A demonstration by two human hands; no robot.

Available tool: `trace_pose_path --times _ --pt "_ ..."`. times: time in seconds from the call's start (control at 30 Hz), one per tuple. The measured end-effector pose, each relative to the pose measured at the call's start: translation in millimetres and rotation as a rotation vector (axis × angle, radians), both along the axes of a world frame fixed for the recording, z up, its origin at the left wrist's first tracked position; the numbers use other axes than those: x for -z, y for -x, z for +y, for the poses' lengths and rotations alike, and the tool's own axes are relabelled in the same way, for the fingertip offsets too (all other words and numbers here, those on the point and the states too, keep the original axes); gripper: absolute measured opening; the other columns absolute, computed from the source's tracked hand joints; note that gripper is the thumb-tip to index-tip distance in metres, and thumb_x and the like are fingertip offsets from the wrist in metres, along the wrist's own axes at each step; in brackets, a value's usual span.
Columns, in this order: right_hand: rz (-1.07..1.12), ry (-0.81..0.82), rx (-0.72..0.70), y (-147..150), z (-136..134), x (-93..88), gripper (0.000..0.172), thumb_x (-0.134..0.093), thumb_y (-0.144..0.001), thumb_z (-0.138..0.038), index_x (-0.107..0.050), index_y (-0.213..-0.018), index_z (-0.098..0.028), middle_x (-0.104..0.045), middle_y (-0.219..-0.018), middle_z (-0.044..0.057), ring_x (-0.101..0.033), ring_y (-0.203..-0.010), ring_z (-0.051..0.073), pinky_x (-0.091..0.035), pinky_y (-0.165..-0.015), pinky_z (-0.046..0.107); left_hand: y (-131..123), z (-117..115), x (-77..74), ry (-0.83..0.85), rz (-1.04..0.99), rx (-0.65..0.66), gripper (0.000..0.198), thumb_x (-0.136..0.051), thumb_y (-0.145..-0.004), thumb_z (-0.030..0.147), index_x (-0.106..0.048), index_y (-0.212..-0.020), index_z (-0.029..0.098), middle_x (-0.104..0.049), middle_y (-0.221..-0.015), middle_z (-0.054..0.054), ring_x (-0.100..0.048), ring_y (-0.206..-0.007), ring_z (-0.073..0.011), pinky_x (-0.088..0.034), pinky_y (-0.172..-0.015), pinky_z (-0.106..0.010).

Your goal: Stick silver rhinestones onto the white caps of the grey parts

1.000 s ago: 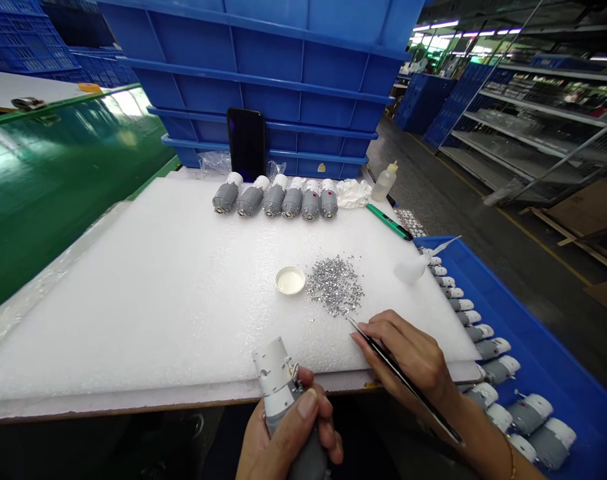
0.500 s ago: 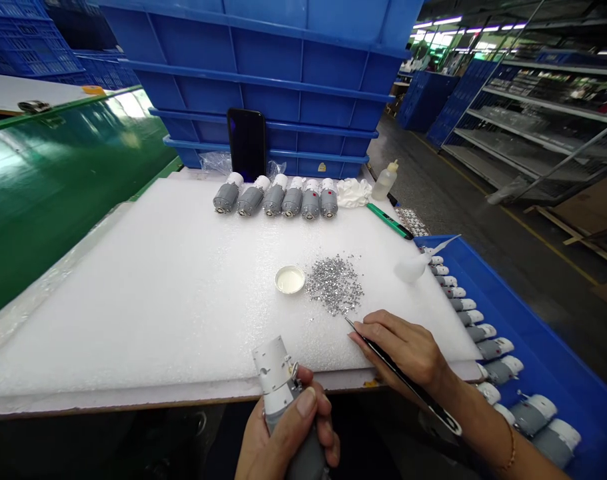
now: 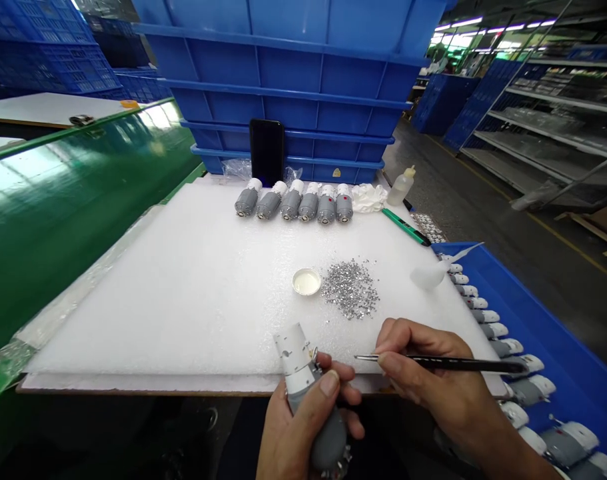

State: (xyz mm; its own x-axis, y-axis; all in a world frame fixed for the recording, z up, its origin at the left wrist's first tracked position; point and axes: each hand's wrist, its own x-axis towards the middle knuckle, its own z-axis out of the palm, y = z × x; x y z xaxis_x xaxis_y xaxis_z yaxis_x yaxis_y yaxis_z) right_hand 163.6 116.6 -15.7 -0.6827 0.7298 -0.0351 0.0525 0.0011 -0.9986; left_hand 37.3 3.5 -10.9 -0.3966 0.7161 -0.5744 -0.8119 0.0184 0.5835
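My left hand (image 3: 303,427) is wrapped round a small grey motor (image 3: 308,393) with a white end cap, held upright at the near edge of the white foam pad (image 3: 183,293). My right hand (image 3: 428,373) pinches black tweezers (image 3: 448,363) that lie level, their tip pointing left toward the motor's cap and a short way from it. A pile of tiny silver parts (image 3: 352,288) lies on the foam just beyond the hands, beside a small white dish (image 3: 306,281).
Several finished motors (image 3: 296,200) lie in a row at the foam's far edge, before a black phone (image 3: 266,152) leaning on stacked blue crates (image 3: 303,80). A blue tray (image 3: 558,347) at right holds more motors. A squeeze bottle (image 3: 400,187), green pen (image 3: 406,227) and white dropper (image 3: 433,272) lie nearby.
My right hand has pulled the tweezers back from the silver pile and swung them level, tip toward the motor. The view has shifted slightly; the left hand keeps its hold.
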Motion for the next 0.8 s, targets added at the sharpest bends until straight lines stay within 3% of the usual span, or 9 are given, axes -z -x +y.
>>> trace_pose_path --times 0.1,0.23,0.33,0.47,0.53,0.67,0.8 --pt "0.067 0.173 -0.096 4 -8 -4.9 0.016 -0.069 -0.088 -0.032 -0.066 -0.078 -0.02 -0.056 -0.068 -0.003 -0.039 -0.05 0.005 -0.034 -0.046 0.018 1 2 -5.3 -0.01 -0.039 0.0 0.031 -0.08 -0.073 0.029 -0.064 -0.095 0.013 -0.071 -0.072 -0.004 -0.062 -0.054 -0.0118 -0.049 -0.053 -0.018" --pt "0.128 0.173 -0.123 13 -14 -10.4 0.008 -0.067 -0.09 -0.026 -0.068 -0.083 -0.022 -0.065 -0.073 -0.001 -0.051 -0.05 0.005 -0.042 -0.045 0.015 3 0 -8.3 0.01 -0.123 0.031 0.032 -0.077 -0.076 0.025 -0.062 -0.101 0.014 -0.068 -0.065 -0.002 -0.061 -0.052 -0.0113 -0.048 -0.053 -0.018" --pt "0.085 -0.024 -0.103 17 -16 -15.8 0.009 -0.066 -0.089 -0.022 -0.066 -0.08 -0.021 -0.067 -0.073 -0.001 -0.062 -0.059 0.009 -0.049 -0.052 0.015 4 -1 -9.4 0.026 -0.14 -0.001 0.029 -0.077 -0.075 0.022 -0.063 -0.1 0.014 -0.068 -0.063 -0.002 -0.061 -0.053 -0.0113 -0.05 -0.056 -0.019" --pt "-0.016 -0.462 -0.092 18 -21 -21.0 0.013 -0.065 -0.087 -0.009 -0.061 -0.082 -0.021 -0.066 -0.07 -0.003 -0.062 -0.062 0.009 -0.049 -0.057 0.016 5 -1 -11.7 0.059 -0.205 -0.075 0.025 -0.078 -0.073 0.017 -0.066 -0.095 0.013 -0.068 -0.06 -0.002 -0.06 -0.052 -0.011 -0.051 -0.056 -0.019" --pt "-0.026 -0.599 -0.095 18 -24 -20.6 0.015 -0.063 -0.087 -0.006 -0.06 -0.087 -0.021 -0.067 -0.072 -0.003 -0.062 -0.066 0.009 -0.05 -0.06 0.017 6 0 -12.6 0.065 -0.245 -0.103 0.026 -0.079 -0.071 0.015 -0.067 -0.094 0.013 -0.069 -0.061 -0.002 -0.06 -0.051 -0.0108 -0.05 -0.055 -0.019" --pt "0.021 -0.694 -0.117 18 -27 -16.2 0.02 -0.06 -0.088 -0.003 -0.06 -0.098 -0.021 -0.071 -0.078 -0.001 -0.064 -0.073 0.011 -0.052 -0.065 0.019 6 0 -13.9 0.059 -0.276 -0.139 0.028 -0.083 -0.066 0.013 -0.069 -0.09 0.013 -0.069 -0.061 -0.002 -0.059 -0.05 -0.0104 -0.051 -0.056 -0.02" --pt "0.006 -0.687 -0.1 20 -29 -14.8 0.017 -0.06 -0.089 -0.005 -0.062 -0.096 -0.021 -0.071 -0.078 0.0 -0.065 -0.073 0.012 -0.053 -0.066 0.02 5 2 -15.3 0.076 -0.243 -0.154 0.028 -0.084 -0.064 0.014 -0.069 -0.088 0.015 -0.068 -0.059 0.0 -0.06 -0.049 -0.0097 -0.051 -0.055 -0.018"
